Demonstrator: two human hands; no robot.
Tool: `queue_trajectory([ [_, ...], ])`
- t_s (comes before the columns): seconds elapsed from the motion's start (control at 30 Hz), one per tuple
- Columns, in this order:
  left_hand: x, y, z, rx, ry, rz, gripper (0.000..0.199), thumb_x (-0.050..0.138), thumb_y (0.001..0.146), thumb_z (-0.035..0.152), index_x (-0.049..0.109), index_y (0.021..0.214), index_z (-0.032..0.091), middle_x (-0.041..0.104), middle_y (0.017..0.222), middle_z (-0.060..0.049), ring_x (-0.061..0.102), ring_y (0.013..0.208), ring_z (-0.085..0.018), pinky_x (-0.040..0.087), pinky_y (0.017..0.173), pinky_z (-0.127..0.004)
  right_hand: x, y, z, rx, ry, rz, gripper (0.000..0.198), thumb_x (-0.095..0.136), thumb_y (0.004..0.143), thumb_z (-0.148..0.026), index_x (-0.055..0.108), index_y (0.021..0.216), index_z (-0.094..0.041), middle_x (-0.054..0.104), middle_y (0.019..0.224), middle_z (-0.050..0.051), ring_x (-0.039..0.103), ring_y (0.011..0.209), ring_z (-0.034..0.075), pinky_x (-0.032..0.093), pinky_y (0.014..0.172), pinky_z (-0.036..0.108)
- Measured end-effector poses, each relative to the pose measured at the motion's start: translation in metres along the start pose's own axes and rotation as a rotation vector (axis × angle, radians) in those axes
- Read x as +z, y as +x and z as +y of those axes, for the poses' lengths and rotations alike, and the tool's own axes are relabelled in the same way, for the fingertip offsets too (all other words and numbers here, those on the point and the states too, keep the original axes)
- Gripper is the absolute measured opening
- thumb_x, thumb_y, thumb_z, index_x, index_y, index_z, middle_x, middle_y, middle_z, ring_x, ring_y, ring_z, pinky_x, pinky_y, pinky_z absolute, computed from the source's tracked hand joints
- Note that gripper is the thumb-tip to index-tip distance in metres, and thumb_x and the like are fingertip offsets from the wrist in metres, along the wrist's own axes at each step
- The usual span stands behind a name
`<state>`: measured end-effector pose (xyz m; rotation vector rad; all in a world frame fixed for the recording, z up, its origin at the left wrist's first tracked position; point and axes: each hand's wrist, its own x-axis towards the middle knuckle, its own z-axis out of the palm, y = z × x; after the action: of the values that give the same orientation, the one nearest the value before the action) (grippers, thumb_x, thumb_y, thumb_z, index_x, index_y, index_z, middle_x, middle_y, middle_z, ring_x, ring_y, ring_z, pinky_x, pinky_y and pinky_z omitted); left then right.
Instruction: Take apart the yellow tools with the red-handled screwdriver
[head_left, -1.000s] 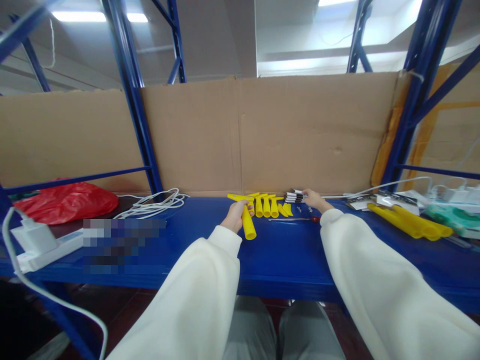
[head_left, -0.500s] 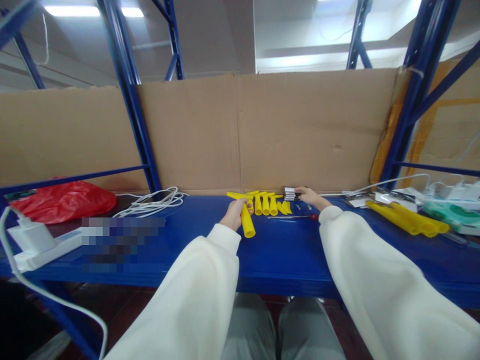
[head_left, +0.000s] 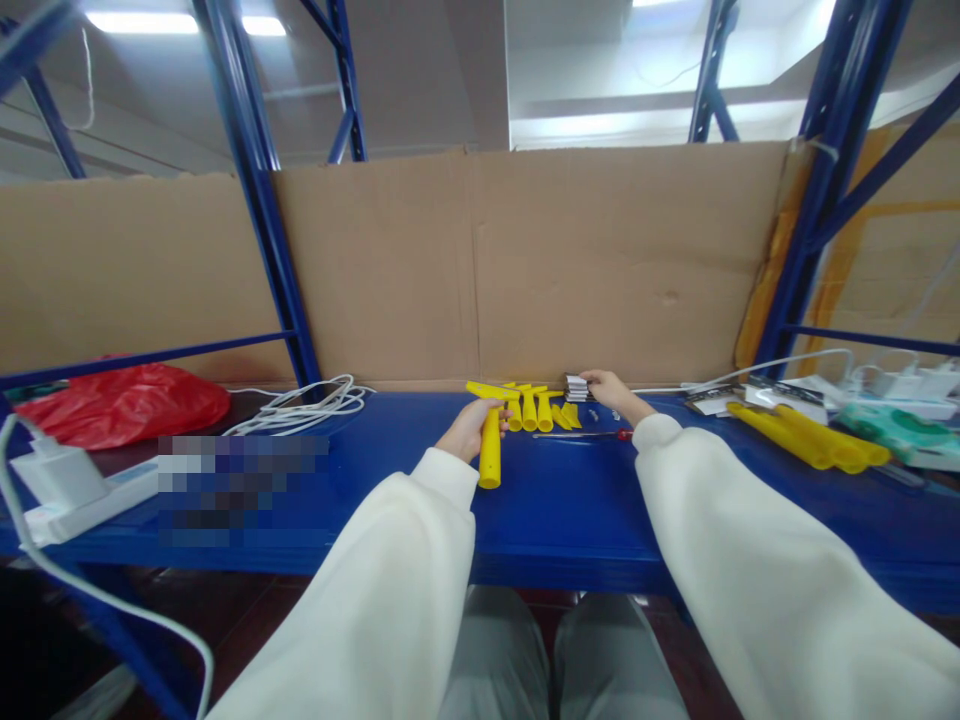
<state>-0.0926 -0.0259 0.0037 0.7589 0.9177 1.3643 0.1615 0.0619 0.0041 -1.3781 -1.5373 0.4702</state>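
here, left grip [head_left: 468, 428] holds yellow tube [head_left: 490, 458] near crosspiece [head_left: 486, 390].

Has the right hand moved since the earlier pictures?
Yes: the right hand has moved slightly to the left, closer to the vertical cardboard crease.

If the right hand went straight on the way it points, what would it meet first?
The right hand would likely meet the small black-and-white stack first; it is at the stack's edge, perhaps touching, though depth is unclear.

Cardboard panel [head_left: 615, 260] behind blue workbench [head_left: 562, 520]
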Motion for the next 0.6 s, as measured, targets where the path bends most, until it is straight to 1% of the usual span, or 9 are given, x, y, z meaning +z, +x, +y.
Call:
queue_trajectory([
  [0.07,0.001,-0.003,0.000,-0.061,0.041,-0.043,0.036,0.067,0.092,0.031,0.063,0.122,0.012,0.067,0.117,-0.015,0.067,0.099,-0.023,0.058,0.082,-0.038,0.005,-0.008,-0.011,-0.031,0.053,-0.012,0.022,0.062,0.070,0.001,0.072,0.072,-0.019,0.077,0.083,0.002,0.070,0.097,0.019,0.053,0.096,0.034],
  [0.13,0.001,-0.007,0.001,-0.119,0.077,-0.077,0.031,0.069,0.089,0.024,0.065,0.115,0.010,0.072,0.098,-0.015,0.069,0.082,-0.022,0.057,0.065,-0.030,0.010,-0.020,-0.021,-0.060,0.109,-0.066,0.015,0.066,0.076,-0.006,0.072,0.074,-0.020,0.077,0.084,0.002,0.071,0.094,0.017,0.054,0.094,0.033],
  [0.17,0.002,-0.009,0.001,-0.141,0.093,-0.093,0.028,0.069,0.087,0.021,0.066,0.113,0.010,0.073,0.088,-0.014,0.069,0.073,-0.021,0.055,0.057,-0.028,0.012,-0.027,-0.026,-0.063,0.143,-0.105,0.013,0.066,0.078,-0.008,0.072,0.075,-0.019,0.077,0.083,0.003,0.071,0.089,0.017,0.055,0.091,0.031],
  [0.23,0.003,-0.012,0.002,-0.185,0.144,-0.141,0.026,0.065,0.088,0.018,0.066,0.113,0.012,0.072,0.076,-0.010,0.065,0.059,-0.019,0.050,0.048,-0.025,0.016,-0.041,-0.035,-0.044,0.219,-0.210,0.008,0.066,0.083,-0.012,0.072,0.081,-0.018,0.077,0.080,0.004,0.071,0.077,0.015,0.057,0.081,0.028],
  [0.3,0.004,-0.015,0.003,-0.218,0.226,-0.205,0.026,0.058,0.089,0.014,0.066,0.113,0.012,0.070,0.068,-0.008,0.060,0.049,-0.017,0.047,0.044,-0.024,0.018,-0.054,-0.041,-0.002,0.264,-0.275,0.005,0.067,0.085,-0.015,0.071,0.085,-0.017,0.076,0.076,0.004,0.070,0.066,0.014,0.057,0.069,0.024],
  [0.4,0.007,-0.019,0.004,-0.220,0.323,-0.286,0.024,0.053,0.089,0.009,0.068,0.107,0.010,0.069,0.064,-0.008,0.056,0.044,-0.015,0.044,0.042,-0.023,0.020,-0.068,-0.046,0.068,0.283,-0.345,0.005,0.069,0.086,-0.019,0.071,0.091,-0.018,0.075,0.071,0.001,0.068,0.058,0.012,0.052,0.056,0.019],
  [0.5,0.007,-0.023,0.004,-0.204,0.382,-0.350,0.015,0.059,0.086,0.008,0.070,0.098,0.011,0.069,0.066,-0.009,0.058,0.045,-0.014,0.045,0.042,-0.022,0.023,-0.077,-0.048,0.095,0.306,-0.394,0.011,0.069,0.087,-0.021,0.072,0.097,-0.019,0.074,0.070,-0.001,0.067,0.058,0.011,0.049,0.053,0.017],
  [0.6,0.007,-0.028,0.004,-0.177,0.455,-0.404,0.012,0.068,0.081,0.005,0.071,0.092,0.011,0.070,0.068,-0.009,0.060,0.047,-0.014,0.047,0.045,-0.023,0.025,-0.084,-0.052,0.122,0.350,-0.417,0.015,0.069,0.085,-0.016,0.072,0.100,-0.019,0.073,0.068,-0.003,0.066,0.056,0.010,0.050,0.053,0.018],
])
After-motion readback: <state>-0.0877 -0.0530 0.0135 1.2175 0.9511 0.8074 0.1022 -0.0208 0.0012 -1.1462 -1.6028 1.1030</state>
